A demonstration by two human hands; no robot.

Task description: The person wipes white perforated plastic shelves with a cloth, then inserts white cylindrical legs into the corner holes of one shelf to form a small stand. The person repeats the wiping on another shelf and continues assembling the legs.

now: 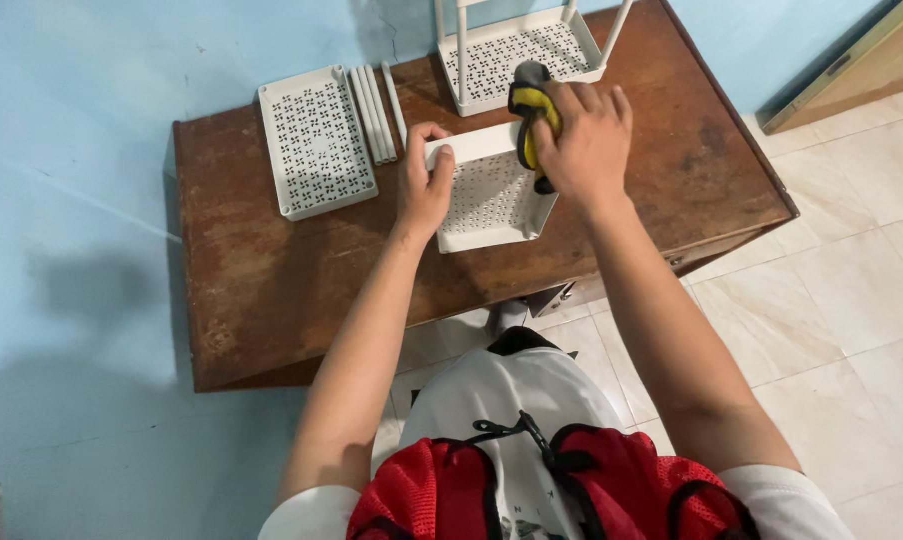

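A white perforated plastic tray (486, 205) lies on the brown wooden table (271, 280) in front of me. My left hand (424, 180) grips the tray's left edge near its far corner. My right hand (583, 140) is closed on a screwdriver with a yellow and black handle (529, 118), held upright over the tray's far right corner. Its tip is hidden behind the hand and the tray.
A second white perforated tray (316, 140) lies at the table's far left, with several white tubes (373, 112) beside it. A partly built white rack (516, 50) with upright posts stands at the back. Blue wall left, tiled floor (851, 290) right.
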